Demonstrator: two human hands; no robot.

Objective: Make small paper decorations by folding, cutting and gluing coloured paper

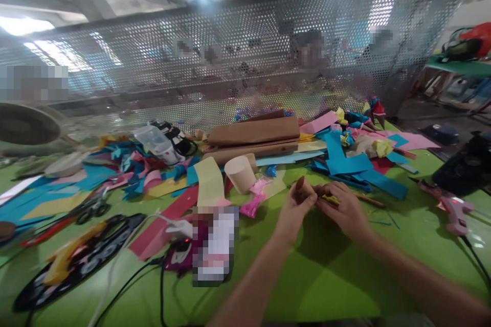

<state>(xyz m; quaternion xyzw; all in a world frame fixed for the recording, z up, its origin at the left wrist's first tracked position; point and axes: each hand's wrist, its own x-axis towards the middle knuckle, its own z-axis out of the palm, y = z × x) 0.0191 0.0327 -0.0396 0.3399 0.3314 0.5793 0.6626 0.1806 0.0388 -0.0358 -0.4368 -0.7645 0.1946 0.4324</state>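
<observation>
A small rolled piece of brown paper (302, 187) is held over the green table, with the fingers of my left hand (293, 212) wrapped round it. Close on its right, my right hand (343, 209) has its fingers bent inward, pinching at the paper's right side, where a brown part shows between the two hands. A thin yellow item (330, 199) shows by the right fingers; whether it is held is unclear. Left of the hands lie a pink ribbon-like piece (253, 199) and a cream paper roll (240, 174).
Brown paper rolls (253, 132) lie at the back before a perforated metal screen (238, 71). Blue paper strips (349, 158) are behind my hands. A pink glue gun (456, 209) is at right; scissors (94, 207), cables and a yellow-handled tool (69, 255) are at left.
</observation>
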